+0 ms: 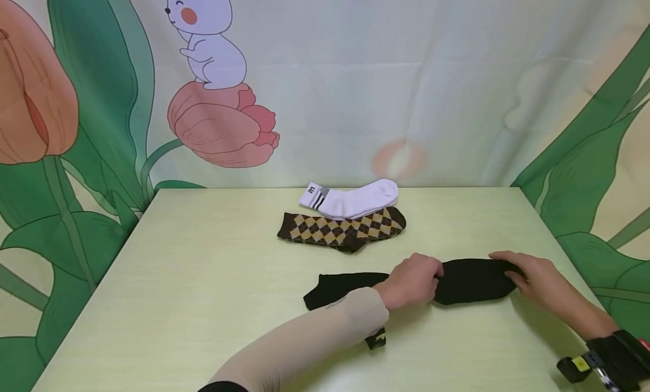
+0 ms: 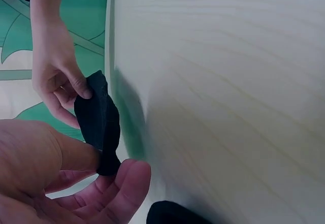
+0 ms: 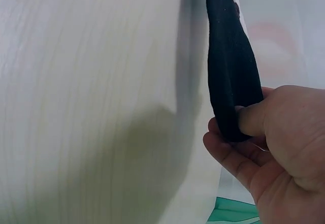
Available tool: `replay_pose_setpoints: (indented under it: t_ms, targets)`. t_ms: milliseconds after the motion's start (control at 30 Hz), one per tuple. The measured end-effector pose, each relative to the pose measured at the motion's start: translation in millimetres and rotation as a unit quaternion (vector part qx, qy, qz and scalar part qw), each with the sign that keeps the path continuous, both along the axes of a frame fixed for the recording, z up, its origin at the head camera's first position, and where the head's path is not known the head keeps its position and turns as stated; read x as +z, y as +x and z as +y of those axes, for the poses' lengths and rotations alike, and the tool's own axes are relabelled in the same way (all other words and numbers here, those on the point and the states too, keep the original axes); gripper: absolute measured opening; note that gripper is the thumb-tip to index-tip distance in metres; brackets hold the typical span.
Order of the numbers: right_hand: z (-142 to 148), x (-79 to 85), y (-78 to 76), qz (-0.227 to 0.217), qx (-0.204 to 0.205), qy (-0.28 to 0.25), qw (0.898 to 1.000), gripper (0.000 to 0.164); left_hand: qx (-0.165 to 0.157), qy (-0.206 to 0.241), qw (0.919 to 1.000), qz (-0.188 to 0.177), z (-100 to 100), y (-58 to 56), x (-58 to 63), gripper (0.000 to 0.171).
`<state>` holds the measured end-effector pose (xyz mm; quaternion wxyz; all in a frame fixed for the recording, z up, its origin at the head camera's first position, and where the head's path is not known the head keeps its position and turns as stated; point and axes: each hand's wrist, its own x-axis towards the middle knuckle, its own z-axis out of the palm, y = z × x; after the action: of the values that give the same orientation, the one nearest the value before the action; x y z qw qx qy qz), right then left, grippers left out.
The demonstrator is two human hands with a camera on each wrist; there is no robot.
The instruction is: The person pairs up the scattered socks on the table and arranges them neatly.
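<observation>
A black sock (image 1: 472, 280) is stretched between my two hands, raised off the table in both wrist views. My left hand (image 1: 412, 280) pinches its left end between thumb and fingers. At the other end, my right hand (image 1: 533, 279) grips the sock, thumb on the near face and fingers behind, as the right wrist view shows. A second black sock (image 1: 340, 287) lies flat on the table to the left, partly hidden by the left hand and forearm.
Behind the hands, a brown-and-yellow argyle sock (image 1: 330, 230) lies just in front of a white sock (image 1: 355, 201) with black stripes. The pale table (image 1: 178, 302) ends at a printed curtain (image 1: 345, 98). A small dark camera (image 1: 574, 369) sits on the right wrist.
</observation>
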<state>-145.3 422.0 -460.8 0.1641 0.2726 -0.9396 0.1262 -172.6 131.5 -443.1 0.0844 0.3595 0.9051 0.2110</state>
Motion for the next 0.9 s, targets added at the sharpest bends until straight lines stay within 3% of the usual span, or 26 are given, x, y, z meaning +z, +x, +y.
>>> replay_pose_setpoints:
  t_ms: [633, 900]
  targets:
    - [-11, 9.2, 4.6, 0.019, -0.003, -0.044, 0.999, 0.051, -0.001, 0.010, 0.9999, 0.004, -11, -1.0, 3.8, 0.022]
    - [-14, 9.7, 4.9, 0.036, 0.011, -0.030, 0.999, 0.047, -0.006, 0.016, 0.9998, 0.007, -17, 0.2, 7.0, 0.021]
